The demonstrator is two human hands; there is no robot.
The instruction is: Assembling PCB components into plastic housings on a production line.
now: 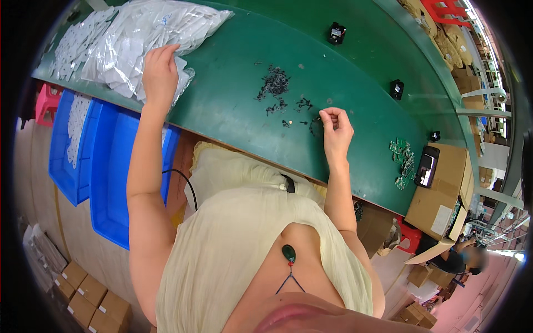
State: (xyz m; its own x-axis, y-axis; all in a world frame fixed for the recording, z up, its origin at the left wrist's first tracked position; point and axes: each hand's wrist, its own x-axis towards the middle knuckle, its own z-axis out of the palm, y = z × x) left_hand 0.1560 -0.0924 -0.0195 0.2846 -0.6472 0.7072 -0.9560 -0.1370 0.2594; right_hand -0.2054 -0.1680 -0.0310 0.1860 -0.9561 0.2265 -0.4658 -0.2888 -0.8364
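Note:
My left hand point(160, 76) is at the right side of a clear plastic bag point(133, 47) filled with flat white pieces. Its fingers are bent and close together; whatever they hold, if anything, is hidden. My right hand point(338, 133) pinches thumb and fingers over the green table, at the right end of some scattered small black parts point(304, 104). What sits in that pinch is too small to make out. Farther left lies the main heap of small black parts point(275, 81). A tiny pale piece point(290, 122) rests among the strays near the table's front edge.
Loose white pieces point(80, 41) lie left of the bag. Blue bins point(111, 172) stand below the table's left edge. Black box-shaped items point(336, 33) sit along the far side. Green circuit boards point(403, 158), a phone point(427, 166) and a cardboard box point(444, 188) are at right.

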